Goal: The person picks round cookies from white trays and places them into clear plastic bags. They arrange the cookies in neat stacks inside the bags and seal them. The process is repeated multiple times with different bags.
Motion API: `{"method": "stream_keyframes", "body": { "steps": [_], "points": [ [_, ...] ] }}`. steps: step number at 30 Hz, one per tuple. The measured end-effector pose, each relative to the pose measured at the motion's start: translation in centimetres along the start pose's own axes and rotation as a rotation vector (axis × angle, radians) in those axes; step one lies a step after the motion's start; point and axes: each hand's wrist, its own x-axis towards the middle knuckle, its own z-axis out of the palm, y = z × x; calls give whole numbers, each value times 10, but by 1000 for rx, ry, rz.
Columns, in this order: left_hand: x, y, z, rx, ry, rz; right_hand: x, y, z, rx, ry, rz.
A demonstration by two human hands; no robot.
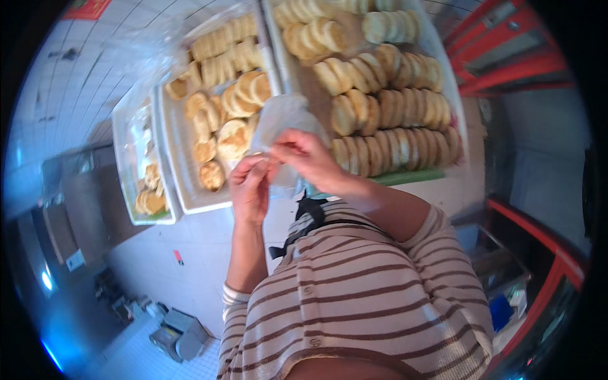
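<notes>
A thin, translucent plastic bag [287,114] hangs between my hands and the trays. My left hand [251,185] pinches its near edge with thumb and fingers. My right hand [308,159] meets the left one there, fingertips also closed on the bag. Beyond my left hand is a white plastic tray [204,206] holding round flat breads [232,140], some overlapping and some standing in rows. To the right, a larger tray [451,90] carries several rows of round flat breads [389,149] set on edge. Whether anything is inside the bag, I cannot tell.
A narrower white container [124,190] with a few breads stands at far left. Crumpled clear plastic sheeting [147,52] lies behind the trays. Red metal frames [513,57] rise at right. A grey machine [178,335] sits on the tiled floor at lower left.
</notes>
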Motion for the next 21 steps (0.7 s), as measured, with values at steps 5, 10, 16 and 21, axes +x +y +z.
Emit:
{"method": "stream_keyframes", "body": {
  "steps": [5,10,16,21],
  "points": [
    [3,2,1,-181,-85,-74,-3,-1,-5,178,-75,76],
    [-2,7,17,-221,99,-64,-4,6,-7,284,-1,121],
    [-7,2,19,266,58,131,-7,2,-2,236,10,79],
    [-7,-7,17,143,29,137,-11,3,2,146,14,9]
  ]
}}
